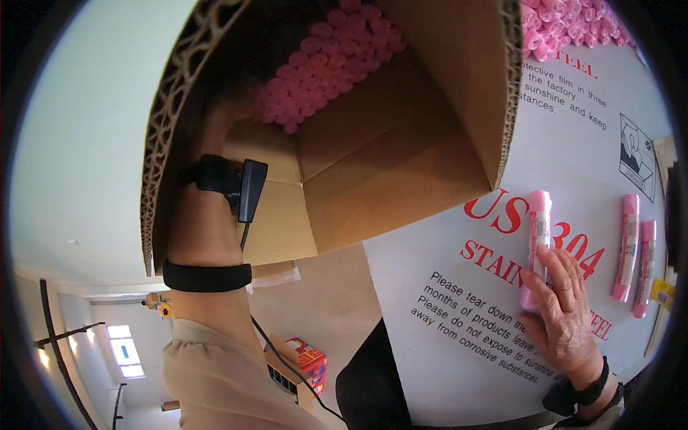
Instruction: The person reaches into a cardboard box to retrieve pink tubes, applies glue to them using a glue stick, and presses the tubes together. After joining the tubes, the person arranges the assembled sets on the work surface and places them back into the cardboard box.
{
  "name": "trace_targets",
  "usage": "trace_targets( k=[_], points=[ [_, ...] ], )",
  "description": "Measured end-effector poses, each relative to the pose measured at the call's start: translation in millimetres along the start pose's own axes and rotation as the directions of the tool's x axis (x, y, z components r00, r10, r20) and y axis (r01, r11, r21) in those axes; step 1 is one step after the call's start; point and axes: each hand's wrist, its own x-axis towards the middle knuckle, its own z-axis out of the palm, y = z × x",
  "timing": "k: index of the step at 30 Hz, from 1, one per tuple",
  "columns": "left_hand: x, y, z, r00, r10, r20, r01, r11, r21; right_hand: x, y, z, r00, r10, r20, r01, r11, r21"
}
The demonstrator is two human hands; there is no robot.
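My left arm reaches deep into a cardboard box (401,172). My left hand (240,104) is in shadow beside a stack of pink rolls (326,64) at the far end of the box. Its fingers are too dark to make out. My right hand (566,315) lies over the lower part of a single pink roll (539,215) on the white printed sheet (459,315). Its fingers are spread, with the index and middle fingers resting across the roll and the thumb by its lower end. Two more pink rolls (628,247) (646,265) lie to the right of that hand.
A pile of pink rolls (570,25) lies on the far right of the sheet. A yellow tag (663,294) sits at the right edge. Below, on the floor, stands a red carton (308,362). A black cable (287,365) runs down from my left arm.
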Motion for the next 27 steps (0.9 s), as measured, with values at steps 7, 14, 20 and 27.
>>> trace_targets(
  k=[7,14,20,27],
  points=[
    [46,5,1,0.999,0.024,-0.032,-0.029,0.99,-0.139,2,-4,-5,1.0,-0.012,0.016,0.012,1.0,0.01],
    [-13,61,22,0.993,0.062,-0.101,-0.089,0.952,-0.293,-2,0,-4,1.0,-0.014,-0.003,0.014,0.999,0.03],
    [37,77,44,0.987,0.084,-0.139,-0.135,0.898,-0.418,0,-3,-3,1.0,-0.016,0.021,0.015,1.0,0.025],
    [10,136,66,0.98,0.101,-0.173,-0.181,0.821,-0.541,3,-5,-4,1.0,0.015,0.007,-0.015,0.999,0.041]
  ],
)
